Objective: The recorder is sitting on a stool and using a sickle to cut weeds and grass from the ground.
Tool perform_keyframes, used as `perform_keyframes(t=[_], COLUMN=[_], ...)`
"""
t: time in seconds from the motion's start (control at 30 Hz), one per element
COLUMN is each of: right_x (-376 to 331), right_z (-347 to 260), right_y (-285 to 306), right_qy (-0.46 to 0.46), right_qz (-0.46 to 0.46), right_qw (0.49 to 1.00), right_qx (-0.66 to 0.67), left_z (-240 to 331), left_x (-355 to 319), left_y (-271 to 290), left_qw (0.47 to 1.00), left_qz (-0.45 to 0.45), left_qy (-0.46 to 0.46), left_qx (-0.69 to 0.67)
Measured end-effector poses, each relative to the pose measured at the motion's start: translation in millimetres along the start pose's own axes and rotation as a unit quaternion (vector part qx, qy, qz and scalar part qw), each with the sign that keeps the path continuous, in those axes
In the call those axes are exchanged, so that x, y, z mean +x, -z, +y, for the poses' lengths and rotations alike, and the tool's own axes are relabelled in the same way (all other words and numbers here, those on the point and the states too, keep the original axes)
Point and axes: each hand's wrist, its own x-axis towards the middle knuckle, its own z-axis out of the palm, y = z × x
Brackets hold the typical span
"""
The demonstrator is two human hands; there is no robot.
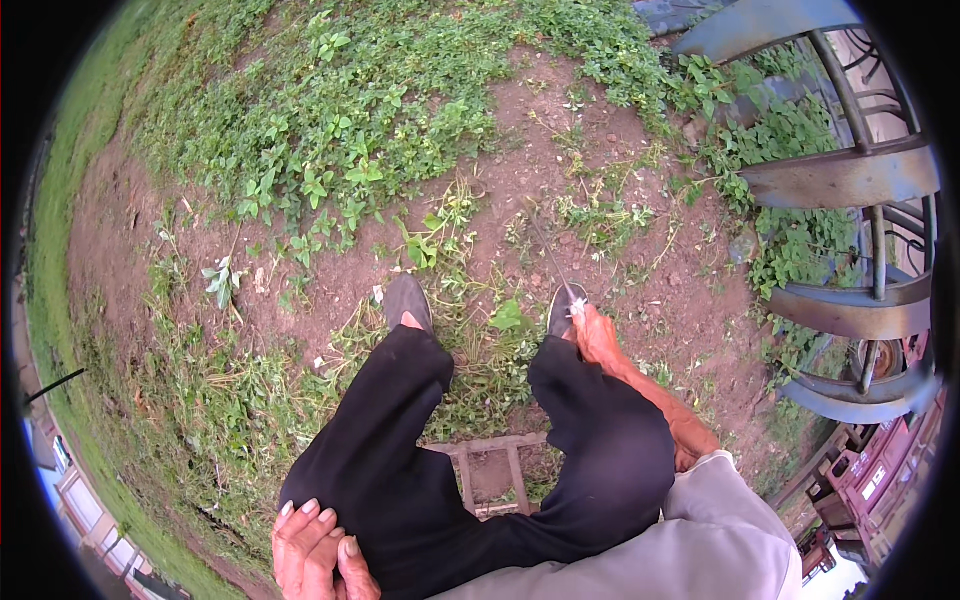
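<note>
Seated low on a wooden stool (497, 462), feet among weeds. Right hand (597, 335) down by the right shoe (564, 308), grip closed around the handle of a thin blade (549, 252) that slants up over bare dirt (600, 180). Left hand (312, 548) resting on the left thigh, fingers loosely spread, holding nothing. Metal wheel (850, 290) at right.

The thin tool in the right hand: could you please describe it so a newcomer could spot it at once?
Start at the rusty blue metal wheel on the right, then move left to the right hand by the right shoe. From that fist a thin dark blade slants up over bare soil, straighter than any weed stem nearby.
</note>
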Motion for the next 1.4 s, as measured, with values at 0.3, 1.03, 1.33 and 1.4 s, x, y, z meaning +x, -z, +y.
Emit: perform_keyframes(t=[0.3,1.03,1.33,1.4], right_x=[222,147,113,68], right_z=[-132,-103,-107,-88], right_y=[22,8,-21,-11], right_qy=[0.137,0.138,0.181,0.144], right_qz=[0.159,0.083,0.003,-0.04], right_qw=[0.978,0.987,0.983,0.987], right_qx=[0.011,0.014,-0.026,-0.055], left_z=[6,-1,0,-2], left_x=[5,-1,5,4], left_y=[-3,0,-1,2], left_qw=[1.0,0.999,0.999,0.999], left_qz=[-0.02,-0.008,0.011,0.003], left_qy=[0.013,0.026,0.036,0.038], left_qx=[-0.004,-0.022,-0.023,-0.026])
